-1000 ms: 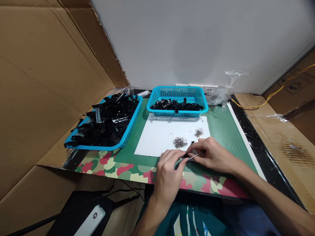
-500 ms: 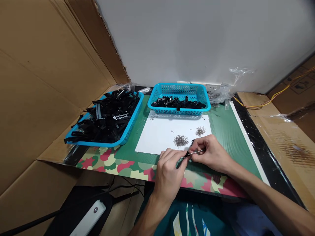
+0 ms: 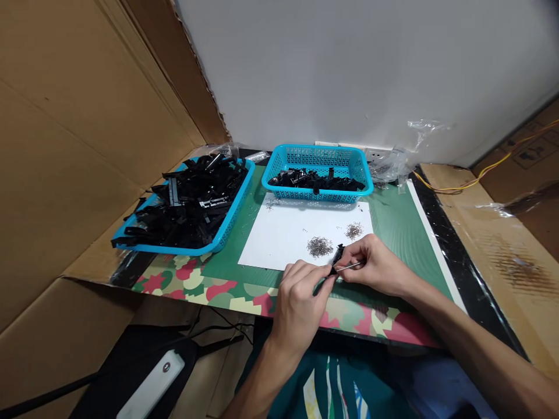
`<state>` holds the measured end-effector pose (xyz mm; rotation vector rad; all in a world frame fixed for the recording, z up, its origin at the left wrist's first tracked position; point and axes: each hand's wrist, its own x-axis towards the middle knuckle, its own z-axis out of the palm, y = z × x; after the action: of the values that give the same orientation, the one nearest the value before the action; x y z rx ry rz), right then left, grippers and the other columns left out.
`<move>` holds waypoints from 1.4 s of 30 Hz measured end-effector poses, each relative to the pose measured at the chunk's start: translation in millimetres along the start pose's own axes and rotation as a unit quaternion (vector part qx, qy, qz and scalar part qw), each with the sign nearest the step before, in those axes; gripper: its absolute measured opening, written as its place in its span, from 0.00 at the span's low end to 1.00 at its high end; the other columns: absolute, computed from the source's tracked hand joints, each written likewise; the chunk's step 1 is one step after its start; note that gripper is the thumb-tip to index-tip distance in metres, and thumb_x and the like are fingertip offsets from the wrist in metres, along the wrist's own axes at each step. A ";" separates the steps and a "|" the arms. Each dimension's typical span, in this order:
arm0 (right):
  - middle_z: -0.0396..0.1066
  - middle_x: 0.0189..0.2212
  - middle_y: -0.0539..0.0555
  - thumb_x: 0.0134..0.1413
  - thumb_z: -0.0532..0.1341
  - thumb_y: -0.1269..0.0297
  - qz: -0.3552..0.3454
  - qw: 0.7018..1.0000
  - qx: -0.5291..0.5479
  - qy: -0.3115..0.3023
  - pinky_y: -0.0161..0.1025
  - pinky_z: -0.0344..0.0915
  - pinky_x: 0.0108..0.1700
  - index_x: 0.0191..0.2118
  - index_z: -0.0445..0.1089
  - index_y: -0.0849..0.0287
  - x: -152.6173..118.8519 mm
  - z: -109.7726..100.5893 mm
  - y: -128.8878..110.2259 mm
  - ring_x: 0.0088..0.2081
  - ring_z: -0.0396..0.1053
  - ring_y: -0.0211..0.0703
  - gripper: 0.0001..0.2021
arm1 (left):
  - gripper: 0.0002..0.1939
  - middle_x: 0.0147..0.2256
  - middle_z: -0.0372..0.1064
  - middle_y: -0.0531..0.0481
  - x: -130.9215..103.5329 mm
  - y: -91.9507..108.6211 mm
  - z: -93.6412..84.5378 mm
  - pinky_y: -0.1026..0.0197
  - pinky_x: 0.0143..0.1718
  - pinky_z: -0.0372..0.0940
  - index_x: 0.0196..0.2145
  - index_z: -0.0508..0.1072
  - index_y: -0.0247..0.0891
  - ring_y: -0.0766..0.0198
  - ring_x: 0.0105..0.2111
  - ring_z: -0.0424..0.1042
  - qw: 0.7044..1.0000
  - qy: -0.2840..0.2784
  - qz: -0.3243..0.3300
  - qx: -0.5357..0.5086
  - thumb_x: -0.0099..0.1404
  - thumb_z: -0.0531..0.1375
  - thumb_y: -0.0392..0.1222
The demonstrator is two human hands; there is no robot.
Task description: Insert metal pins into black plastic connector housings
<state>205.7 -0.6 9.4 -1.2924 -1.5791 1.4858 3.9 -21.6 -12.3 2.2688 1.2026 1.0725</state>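
Observation:
Near the table's front edge, my left hand (image 3: 301, 297) pinches a small black plastic part (image 3: 339, 255) between thumb and fingers. My right hand (image 3: 371, 265) is closed around a thin metal tool (image 3: 349, 266), perhaps tweezers or a pick, whose tip meets the black part by my left fingertips. My fingers hide much of the part and the tool's far end. Just beyond my hands, a pile of tiny metal springs or wire pieces (image 3: 320, 247) lies on a white sheet (image 3: 279, 233), with a smaller browner pile (image 3: 353, 231) to its right.
A blue basket (image 3: 227, 230) heaped with black plastic parts stands at the left. Another blue basket (image 3: 323, 198) holding fewer black parts sits at the back. Cardboard walls (image 3: 87, 116) flank the left; a yellow cable (image 3: 484, 171) and clear plastic wrap (image 3: 391, 166) lie back right.
The black part has turned in my fingers, so more of it shows beyond them. The tool's tip stays against it, and the whole view has shifted slightly.

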 end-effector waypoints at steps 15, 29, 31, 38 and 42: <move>0.77 0.43 0.58 0.72 0.60 0.61 -0.209 0.944 -0.210 0.146 0.45 0.69 0.49 0.46 0.82 0.54 -6.8 -22.3 -14.4 0.46 0.74 0.48 0.12 | 0.04 0.39 0.80 0.47 2.2 -0.4 0.5 0.53 0.42 0.66 0.43 0.78 0.38 0.56 0.40 0.76 1.000 0.004 0.015 0.008 0.70 0.66 0.34; 0.80 0.27 0.54 0.62 0.69 0.56 -0.137 0.969 -0.013 0.203 0.38 0.75 0.33 0.33 0.79 0.59 -1.1 16.1 -8.7 0.29 0.78 0.43 0.12 | 0.05 0.39 0.80 0.47 1.3 -0.3 0.7 0.53 0.41 0.66 0.44 0.78 0.37 0.56 0.41 0.76 0.999 0.001 0.043 0.015 0.71 0.65 0.33; 0.80 0.27 0.54 0.63 0.68 0.58 -0.136 0.971 -0.029 0.195 0.37 0.74 0.33 0.32 0.79 0.59 -2.0 16.1 -9.7 0.29 0.78 0.42 0.11 | 0.04 0.38 0.80 0.47 1.3 -0.2 0.4 0.53 0.41 0.66 0.43 0.78 0.37 0.57 0.40 0.76 0.999 0.001 0.046 0.016 0.71 0.65 0.33; 0.81 0.26 0.53 0.65 0.66 0.63 -0.153 0.965 -0.092 0.194 0.36 0.73 0.31 0.31 0.78 0.59 -3.7 14.8 -12.7 0.27 0.78 0.41 0.10 | 0.05 0.38 0.80 0.46 0.5 0.7 1.2 0.53 0.41 0.67 0.43 0.78 0.37 0.56 0.40 0.76 0.999 0.001 0.052 0.014 0.71 0.64 0.32; 0.81 0.26 0.52 0.65 0.66 0.64 -0.169 0.956 -0.127 0.204 0.35 0.72 0.31 0.31 0.79 0.59 -5.0 14.9 -11.1 0.27 0.78 0.40 0.10 | 0.05 0.38 0.80 0.46 0.1 0.4 2.1 0.53 0.40 0.67 0.44 0.78 0.36 0.57 0.39 0.76 0.999 0.000 0.051 0.007 0.72 0.64 0.32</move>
<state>191.2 -9.5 18.3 -1.2842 -1.6400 0.7674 5.8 -21.7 -13.4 2.3641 1.1081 1.1038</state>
